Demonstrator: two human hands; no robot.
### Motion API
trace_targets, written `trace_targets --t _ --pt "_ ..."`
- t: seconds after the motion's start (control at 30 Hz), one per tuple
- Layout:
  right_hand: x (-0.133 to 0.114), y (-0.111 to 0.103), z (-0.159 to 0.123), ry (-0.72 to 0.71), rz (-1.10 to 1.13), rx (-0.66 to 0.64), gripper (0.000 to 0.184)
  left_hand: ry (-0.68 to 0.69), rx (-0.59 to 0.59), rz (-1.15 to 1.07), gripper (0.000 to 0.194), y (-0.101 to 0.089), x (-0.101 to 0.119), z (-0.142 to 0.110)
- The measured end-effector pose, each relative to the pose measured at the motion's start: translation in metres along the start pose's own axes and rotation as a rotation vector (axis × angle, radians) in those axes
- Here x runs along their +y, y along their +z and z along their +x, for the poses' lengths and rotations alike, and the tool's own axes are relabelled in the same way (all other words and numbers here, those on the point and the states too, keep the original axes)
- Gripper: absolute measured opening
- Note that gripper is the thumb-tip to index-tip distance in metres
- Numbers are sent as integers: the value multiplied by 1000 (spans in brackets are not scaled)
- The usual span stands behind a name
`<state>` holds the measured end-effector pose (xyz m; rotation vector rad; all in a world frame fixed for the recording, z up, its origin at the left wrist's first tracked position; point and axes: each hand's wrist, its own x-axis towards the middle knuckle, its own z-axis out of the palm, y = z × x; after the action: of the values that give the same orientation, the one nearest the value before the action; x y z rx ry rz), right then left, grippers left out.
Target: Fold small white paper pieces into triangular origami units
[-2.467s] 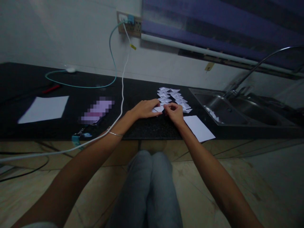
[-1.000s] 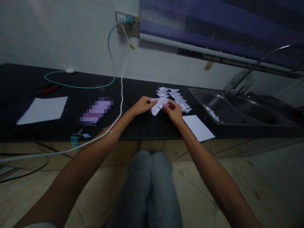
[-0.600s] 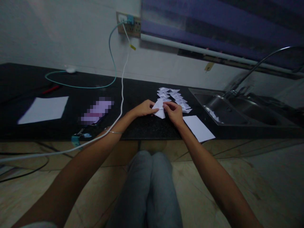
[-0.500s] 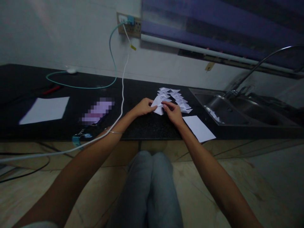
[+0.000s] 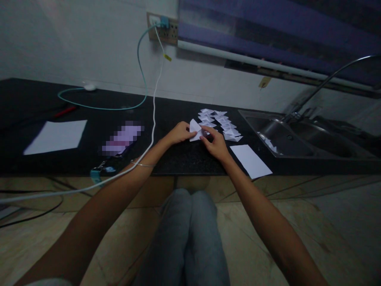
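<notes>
Both hands are at a small folded piece of white paper (image 5: 195,129) just over the black counter. My left hand (image 5: 180,133) pinches its left side, thumb on the near face. On the right edge, the thumb and forefinger of my right hand (image 5: 216,143) close on the paper. Right behind it, two rows of folded white paper pieces (image 5: 228,126) lie on the counter, partly hidden by my hands. A stack of white paper (image 5: 250,161) lies to the right of my right hand, near the front edge.
A white sheet (image 5: 56,137) and a blurred-out purple item (image 5: 123,139) lie to the left. A white cable (image 5: 154,123) hangs across my left forearm from the wall socket (image 5: 169,32). At right is a steel sink (image 5: 285,139) with paper scraps in it.
The paper's right side has been folded over, so it now looks smaller and more triangular. My right hand has shifted slightly, still at its right edge.
</notes>
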<state>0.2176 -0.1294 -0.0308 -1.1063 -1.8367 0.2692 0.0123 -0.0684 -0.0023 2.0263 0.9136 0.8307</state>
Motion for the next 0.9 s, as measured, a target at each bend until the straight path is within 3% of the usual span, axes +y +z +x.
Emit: trace_targets --t 0.2,0.4,0.57,0.9 --pt "-16 -3 -1 -64 -94 130 8 100 -48 27 36 7 -9 3" --pt "-16 -2 0 -80 -134 175 11 133 -54 24 41 7 -4 1" --pt "-16 -2 0 -118 -160 109 13 56 -12 6 41 6 2 1" --pt "-16 4 -3 -97 -313 -28 41 -119 -84 -366 29 -2 14 -1"
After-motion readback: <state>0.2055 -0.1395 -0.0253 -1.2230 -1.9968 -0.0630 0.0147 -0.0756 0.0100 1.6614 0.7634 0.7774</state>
